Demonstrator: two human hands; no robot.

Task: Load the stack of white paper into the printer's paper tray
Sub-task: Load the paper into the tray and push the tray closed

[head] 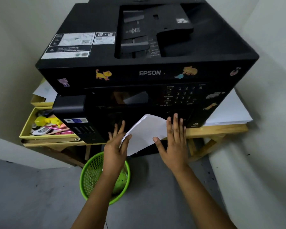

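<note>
Two bare hands are on one stack of white paper (147, 131) at the lower front of the large black Epson printer (145, 63). The stack is tilted, far corner pointing into the printer's dark front opening, near edge hanging out over the floor. The paper tray itself is probably the black part under the sheets, but it's too dark to tell for sure.

Left hand (116, 146): at the stack's left edge, thumb over the top of the sheets, fingers spread out straight toward the printer front. Whether it truly clamps the edge or only steadies it, cannot tell.

Right hand (173, 142): lies flat on the stack's right side, fingers straight and reaching up to the printer front, thumb splayed across the paper. Pressing, not gripping.

The printer sits on a light wooden table (216, 129). Cartoon animal stickers (103, 74) are on its front band. Left of it is a yellow open box of pens and small bits (45, 124). Right of it lies a pile of loose white sheets (229, 111). A green mesh plastic wastebasket (91, 177) stands on the grey floor, under the left forearm.
</note>
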